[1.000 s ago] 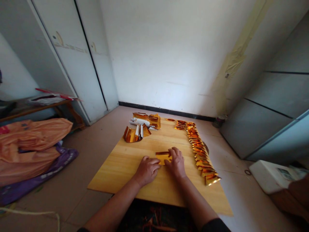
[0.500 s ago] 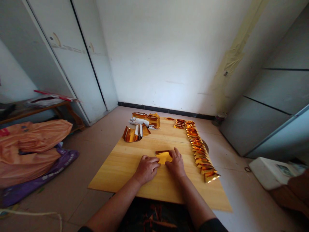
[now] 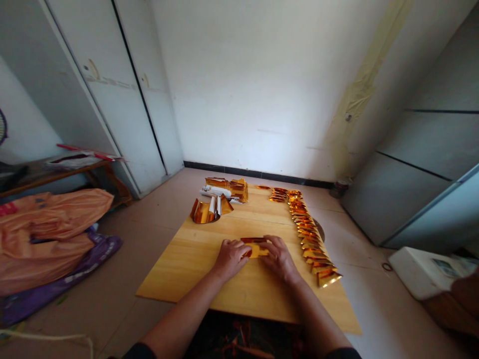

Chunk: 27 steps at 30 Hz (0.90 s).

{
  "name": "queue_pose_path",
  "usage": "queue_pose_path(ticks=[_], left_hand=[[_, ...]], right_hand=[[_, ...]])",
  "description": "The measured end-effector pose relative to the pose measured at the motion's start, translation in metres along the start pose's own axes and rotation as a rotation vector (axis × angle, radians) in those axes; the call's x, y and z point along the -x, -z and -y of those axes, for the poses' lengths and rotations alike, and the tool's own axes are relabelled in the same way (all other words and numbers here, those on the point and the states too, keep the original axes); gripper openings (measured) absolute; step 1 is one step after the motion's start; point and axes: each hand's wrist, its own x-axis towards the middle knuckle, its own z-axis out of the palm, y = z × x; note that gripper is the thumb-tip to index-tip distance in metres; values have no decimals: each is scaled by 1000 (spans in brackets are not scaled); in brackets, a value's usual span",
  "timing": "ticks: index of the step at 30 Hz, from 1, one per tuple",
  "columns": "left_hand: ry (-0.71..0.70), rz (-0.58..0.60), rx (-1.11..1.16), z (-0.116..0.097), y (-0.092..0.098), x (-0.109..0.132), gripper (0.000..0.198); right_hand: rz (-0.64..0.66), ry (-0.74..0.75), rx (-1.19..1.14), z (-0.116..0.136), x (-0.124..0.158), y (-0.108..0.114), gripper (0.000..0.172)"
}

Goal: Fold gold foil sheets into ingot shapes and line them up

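Observation:
A small sheet of gold foil paper lies on the wooden board in front of me, its far edge darker and turned up. My left hand grips its left end, with the fingers curled together. At the right end, my right hand has its thumb and fingers closed on the paper; the fingertips are partly hidden. Further right, a long row of folded gold foil pieces runs along the board's edge. Curved loose gold foil sheets with white backs sit at the far left.
The wooden board serves as a low table. A stack of foil sheets is at its far edge. Orange and purple bags lie on the floor to the left. A white box stands at right, near a grey cabinet.
My right hand has shifted slightly right and lower along the foil paper. The left hand's fingers have curled in more over its left end. The view has tilted a little.

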Motion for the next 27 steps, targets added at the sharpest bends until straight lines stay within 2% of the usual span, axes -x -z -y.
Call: queue_pose_path(ticks=[3,9,12,15,18,23,27], left_hand=[[-23,-7,-9,0,2,-2,16],[-5,-66,63,7,-4,-1,20],[120,-104,190,11,-10,-9,25],[335,-108,273,11,-13,-22,33],[459,-35,129,6,-12,-32,36],[455,58,-103,0,-9,-37,29],[450,97,-177,0,-10,-40,25]], right_hand=[[121,41,41,7,0,6,23],[128,29,18,0,-8,1,17],[116,-70,-58,-8,-18,-5,20],[121,-214,-35,-10,-30,-10,23],[169,-323,106,-6,-40,-14,22],[255,-339,390,0,-50,-20,22],[302,-345,495,1,-54,-24,19]])
